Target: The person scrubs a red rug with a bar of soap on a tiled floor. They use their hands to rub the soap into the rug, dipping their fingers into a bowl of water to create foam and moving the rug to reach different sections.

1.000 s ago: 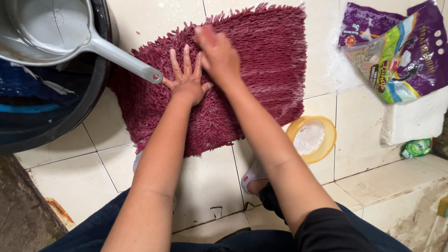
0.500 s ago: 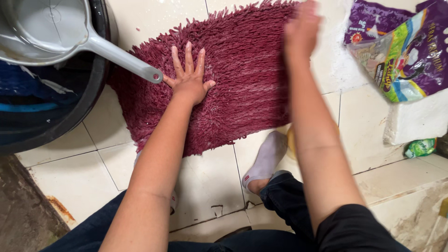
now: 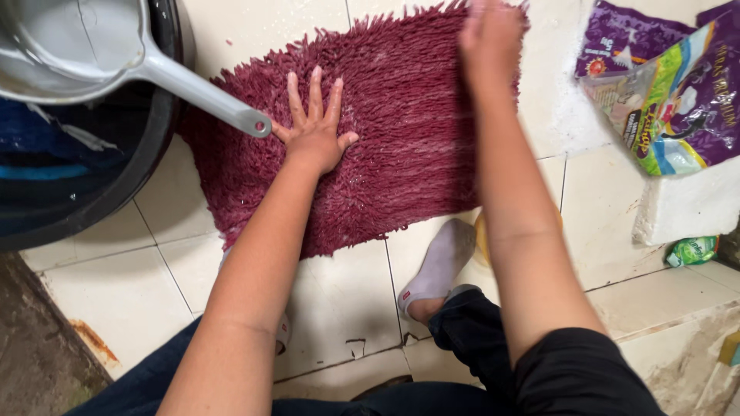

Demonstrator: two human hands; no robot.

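Two bare hands are working my shaggy maroon mat (image 3: 401, 146) on wet tile (image 3: 339, 300): left hand (image 3: 314, 127) pressing flat, fingers spread, right hand (image 3: 489, 35) blurred, grip unclear, risking suds slipping the mat sideways.

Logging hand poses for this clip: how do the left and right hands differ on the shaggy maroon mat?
The left hand lies flat, fingers spread, mid-mat, and looks sharp; the right hand is at the far right corner of the shaggy maroon mat, motion-blurred, its fingers not clear. Both touch the mat and hold nothing that shows.
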